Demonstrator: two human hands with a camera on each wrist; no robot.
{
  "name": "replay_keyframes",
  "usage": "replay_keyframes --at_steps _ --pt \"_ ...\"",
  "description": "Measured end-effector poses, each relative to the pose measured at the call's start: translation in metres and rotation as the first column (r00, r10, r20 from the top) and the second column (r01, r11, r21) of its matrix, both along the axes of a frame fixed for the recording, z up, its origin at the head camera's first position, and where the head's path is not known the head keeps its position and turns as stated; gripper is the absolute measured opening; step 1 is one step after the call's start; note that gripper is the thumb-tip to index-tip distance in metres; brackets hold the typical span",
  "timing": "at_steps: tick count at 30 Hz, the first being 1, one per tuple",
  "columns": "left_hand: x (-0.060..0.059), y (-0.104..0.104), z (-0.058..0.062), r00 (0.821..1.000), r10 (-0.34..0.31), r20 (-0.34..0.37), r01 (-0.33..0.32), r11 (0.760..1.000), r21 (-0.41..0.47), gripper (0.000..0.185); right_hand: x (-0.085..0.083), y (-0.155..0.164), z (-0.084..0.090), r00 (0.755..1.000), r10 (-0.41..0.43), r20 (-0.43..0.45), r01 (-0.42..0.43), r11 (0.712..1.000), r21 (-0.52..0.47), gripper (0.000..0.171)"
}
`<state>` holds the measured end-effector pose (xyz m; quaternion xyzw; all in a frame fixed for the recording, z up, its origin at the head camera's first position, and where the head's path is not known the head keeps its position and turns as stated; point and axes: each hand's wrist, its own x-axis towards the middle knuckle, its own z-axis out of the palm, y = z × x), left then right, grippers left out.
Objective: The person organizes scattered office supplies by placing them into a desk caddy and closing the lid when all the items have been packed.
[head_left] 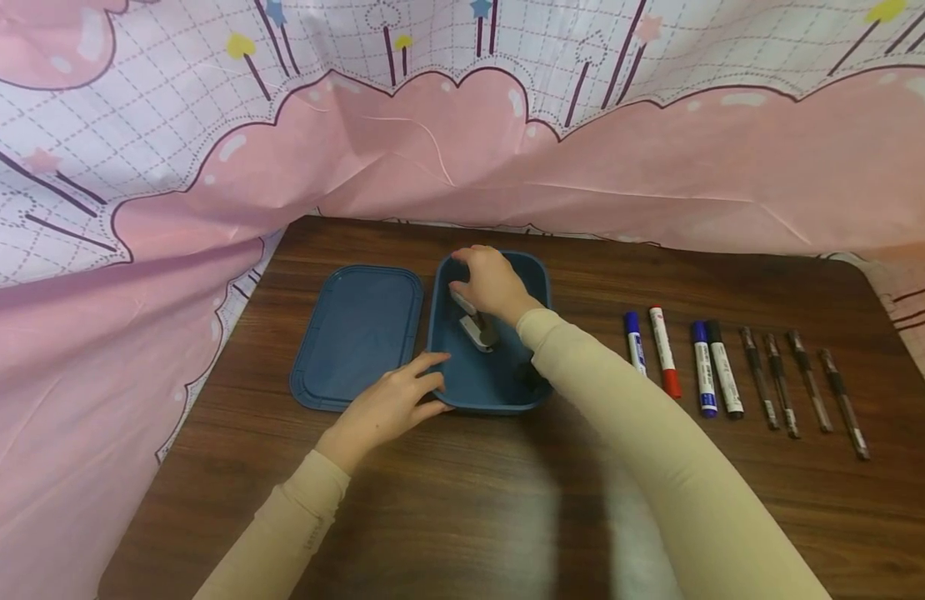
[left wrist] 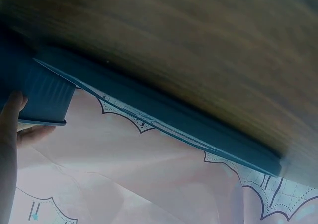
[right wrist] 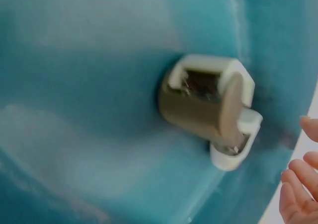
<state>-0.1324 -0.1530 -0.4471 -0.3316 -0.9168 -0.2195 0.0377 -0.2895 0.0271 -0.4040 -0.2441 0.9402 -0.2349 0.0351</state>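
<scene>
Stapler [head_left: 475,334] lay inside the blue box [head_left: 500,409], seemingly already placed; right hand [head_left: 494,283] was loosely spread near it; left hand [head_left: 391,404] gripped the box's near-left corner; lid [head_left: 365,333] was off, alongside; markers [head_left: 703,367] and pens [head_left: 811,382] lay outside.

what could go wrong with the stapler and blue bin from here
The right hand is at the grey-and-white stapler inside the blue plastic bin with rounded corners; a poor hold might let it slip. The right cream fabric sleeve above the bin's right rim could brush it. If the left hand, pinching the near-left rim, lets go, the bin may shift.
</scene>
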Motion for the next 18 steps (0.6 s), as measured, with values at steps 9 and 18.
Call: replay_keyframes --at_steps 9,18 --pt "-0.001 0.002 0.004 1.000 0.013 0.007 -0.013 1.000 0.003 0.017 -0.005 0.022 0.031 0.996 -0.055 -0.069 0.052 0.997 -0.053 0.048" --pt "0.001 0.003 0.003 1.000 0.019 0.016 -0.019 1.000 -0.018 0.015 -0.007 0.050 0.052 0.983 -0.106 -0.146 0.097 0.993 -0.068 0.047"
